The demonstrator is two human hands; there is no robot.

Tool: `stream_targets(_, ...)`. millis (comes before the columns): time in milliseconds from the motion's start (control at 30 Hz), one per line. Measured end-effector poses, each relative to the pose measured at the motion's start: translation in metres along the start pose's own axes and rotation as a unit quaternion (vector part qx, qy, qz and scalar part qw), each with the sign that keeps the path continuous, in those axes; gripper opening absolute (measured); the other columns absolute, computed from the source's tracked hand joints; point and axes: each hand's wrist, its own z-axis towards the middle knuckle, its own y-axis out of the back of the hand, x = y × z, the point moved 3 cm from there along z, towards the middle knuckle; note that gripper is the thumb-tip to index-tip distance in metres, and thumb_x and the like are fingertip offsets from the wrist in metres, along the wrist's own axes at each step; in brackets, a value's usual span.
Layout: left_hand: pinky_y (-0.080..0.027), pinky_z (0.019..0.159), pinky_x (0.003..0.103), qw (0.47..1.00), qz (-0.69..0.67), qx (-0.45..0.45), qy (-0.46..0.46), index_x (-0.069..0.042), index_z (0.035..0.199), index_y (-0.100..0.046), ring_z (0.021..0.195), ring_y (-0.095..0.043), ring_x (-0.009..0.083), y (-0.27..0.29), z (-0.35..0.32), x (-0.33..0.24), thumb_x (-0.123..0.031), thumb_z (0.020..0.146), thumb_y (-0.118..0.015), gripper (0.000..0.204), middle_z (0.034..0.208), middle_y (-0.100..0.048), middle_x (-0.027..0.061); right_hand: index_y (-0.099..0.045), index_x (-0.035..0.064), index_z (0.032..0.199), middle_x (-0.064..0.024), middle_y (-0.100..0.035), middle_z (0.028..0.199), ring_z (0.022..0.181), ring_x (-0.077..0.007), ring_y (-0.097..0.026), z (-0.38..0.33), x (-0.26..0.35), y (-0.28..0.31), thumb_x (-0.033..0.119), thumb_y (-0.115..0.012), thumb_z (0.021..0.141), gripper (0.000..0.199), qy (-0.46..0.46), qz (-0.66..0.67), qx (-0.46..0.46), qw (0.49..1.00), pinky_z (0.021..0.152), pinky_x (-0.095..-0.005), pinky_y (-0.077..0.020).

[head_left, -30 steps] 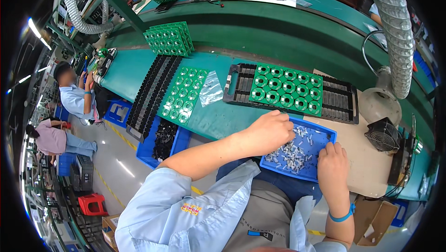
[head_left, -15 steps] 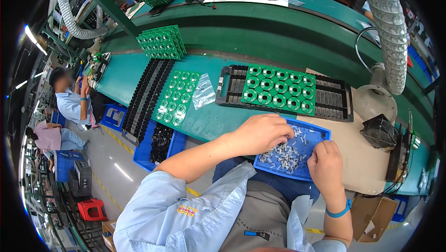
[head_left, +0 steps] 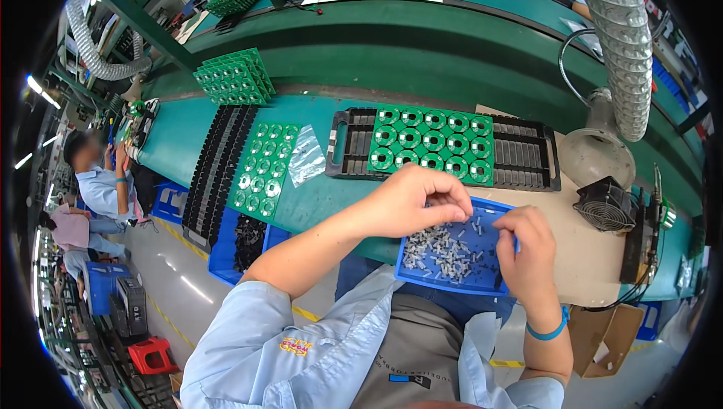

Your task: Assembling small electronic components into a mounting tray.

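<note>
A shallow blue tray [head_left: 482,283] filled with small whitish-grey cylindrical parts [head_left: 444,254] sits at the bench's near edge, over my lap. Above its far left corner is my left hand [head_left: 422,202], thumb and forefinger drawn together in a pinch; whatever lies between the tips is too small to make out. My right hand [head_left: 529,254] hovers at the tray's right rim with curled fingers, thumb near the forefinger, and its contents cannot be made out. Just beyond my left hand, a green circuit board panel [head_left: 433,140] with round sections rests on a black slotted rack [head_left: 527,154].
Left of the rack lie a clear plastic bag [head_left: 307,157], another green panel [head_left: 263,172] and a long black rack [head_left: 218,168]. Upright panels [head_left: 235,79] stand behind. A blue bin [head_left: 222,251] holds black parts. A fan [head_left: 605,204] and duct hose [head_left: 614,47] occupy the right.
The view has shifted, so the bench appears further left. My left hand has lifted from the parts toward the tray's far edge. My right hand's fingers have loosened from a tighter curl.
</note>
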Motion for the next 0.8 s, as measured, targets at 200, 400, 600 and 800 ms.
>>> stream_targets(200,-0.054,0.071,0.022,0.993,-0.105,-0.039,-0.048,-0.001,0.101,-0.079,0.078,-0.068,0.0098,-0.003,0.049,-0.008,0.005,0.089,-0.075,0.013,0.092,-0.078,0.0047,-0.07,0.0021,0.095,-0.0074,-0.068,0.092,0.078,-0.0187,-0.059,0.053,-0.011,0.02,-0.012,-0.063,0.084,0.02,-0.023,0.083,-0.084,0.993,0.071,-0.0288,-0.0489)
stream_targets(400,-0.059,0.079,0.024,0.959,-0.24,-0.148,-0.015,0.004,0.109,-0.076,0.085,-0.071,0.0132,0.007,0.084,0.007,0.004,0.094,-0.073,0.015,0.096,-0.078,0.0113,-0.069,-0.0005,0.111,-0.0058,-0.071,0.102,0.091,-0.0124,-0.063,0.096,-0.056,-0.004,-0.006,-0.066,0.094,0.018,-0.144,0.381,-0.079,0.91,0.084,-0.0215,-0.0509)
stream_targets(600,-0.059,0.08,0.024,0.959,-0.236,-0.154,0.019,0.003,0.11,-0.075,0.088,-0.072,0.0148,0.017,0.073,0.024,0.003,0.094,-0.073,0.016,0.099,-0.077,0.0121,-0.069,-0.0032,0.114,-0.0101,-0.072,0.105,0.093,-0.0137,-0.066,0.088,-0.072,-0.019,-0.011,-0.067,0.092,0.023,-0.162,0.474,-0.076,0.862,0.086,-0.0225,-0.0548)
stream_targets(800,-0.058,0.082,0.024,0.958,-0.25,-0.139,0.013,0.002,0.109,-0.074,0.089,-0.073,0.0154,0.015,0.072,0.029,0.002,0.095,-0.073,0.015,0.102,-0.077,0.0123,-0.069,-0.0027,0.114,-0.011,-0.072,0.106,0.094,-0.0141,-0.067,0.081,-0.074,-0.02,-0.013,-0.069,0.091,0.026,-0.164,0.501,-0.077,0.846,0.088,-0.0235,-0.0554)
